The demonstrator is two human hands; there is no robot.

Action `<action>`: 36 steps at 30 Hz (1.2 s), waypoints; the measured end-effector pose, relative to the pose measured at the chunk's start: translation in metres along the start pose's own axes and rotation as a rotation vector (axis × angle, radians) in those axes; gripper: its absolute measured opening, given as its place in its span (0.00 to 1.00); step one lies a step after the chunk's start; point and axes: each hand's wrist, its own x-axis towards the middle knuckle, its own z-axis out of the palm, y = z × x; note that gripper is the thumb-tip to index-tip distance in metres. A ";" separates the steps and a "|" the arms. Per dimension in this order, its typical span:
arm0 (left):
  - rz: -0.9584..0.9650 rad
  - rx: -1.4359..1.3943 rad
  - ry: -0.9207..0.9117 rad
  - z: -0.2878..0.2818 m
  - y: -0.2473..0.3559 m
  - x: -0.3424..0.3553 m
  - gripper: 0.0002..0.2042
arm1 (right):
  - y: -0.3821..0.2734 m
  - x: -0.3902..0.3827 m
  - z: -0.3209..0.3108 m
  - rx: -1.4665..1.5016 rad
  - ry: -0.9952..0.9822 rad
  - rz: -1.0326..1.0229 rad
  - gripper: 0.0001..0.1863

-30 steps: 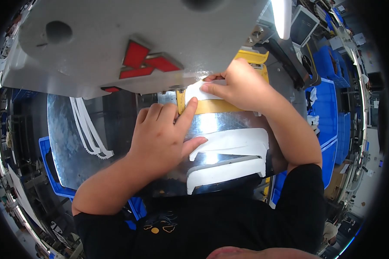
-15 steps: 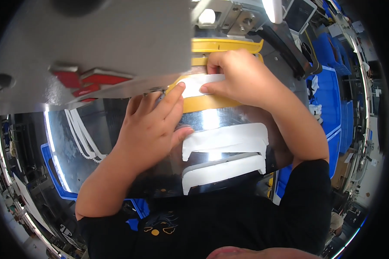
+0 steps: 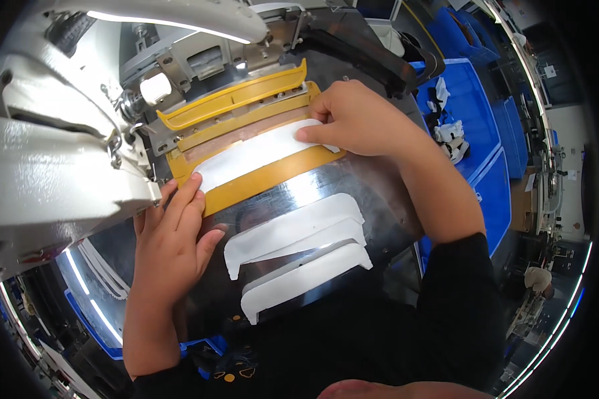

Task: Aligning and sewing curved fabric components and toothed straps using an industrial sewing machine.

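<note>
A long white strip of cut material (image 3: 256, 151) lies across a yellow plate (image 3: 273, 181), running from lower left to upper right. My left hand (image 3: 173, 233) is open, its fingertips resting on the strip's left end and the plate's edge, thumb held apart. At the other end, my right hand (image 3: 356, 120) pinches the strip between thumb and bent fingers; the fingers are partly hidden behind the hand. Just beyond the strip stands a raised yellow frame (image 3: 236, 100) with curved ends. Two groups of white cut pieces with bent-down ends, an upper one (image 3: 299, 223) and a lower one (image 3: 306, 279), lie nearer me.
A white machine head (image 3: 60, 173) looms on the left, close to my left fingers. Metal brackets (image 3: 203, 63) stand behind the yellow frame. More thin white strips (image 3: 100, 269) lie at the table's left. Blue bins (image 3: 469, 113) with scraps stand to the right.
The view has shifted and turned, so the machine head covers less and the strip shows nearly whole. My right hand still pinches its right end; my left fingers stay at the left end.
</note>
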 end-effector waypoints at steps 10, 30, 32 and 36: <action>-0.024 0.021 0.002 0.000 -0.001 -0.001 0.27 | 0.001 -0.004 -0.007 -0.052 0.008 0.034 0.22; -0.003 0.004 -0.047 -0.003 -0.005 -0.002 0.28 | 0.006 -0.042 -0.014 -0.441 0.060 -0.562 0.10; 0.011 0.001 -0.058 -0.004 -0.006 -0.002 0.28 | 0.009 -0.041 -0.016 -0.461 0.056 -0.543 0.12; 0.010 0.056 -0.076 -0.009 -0.001 -0.003 0.28 | 0.017 -0.043 -0.017 -0.477 0.061 -0.540 0.13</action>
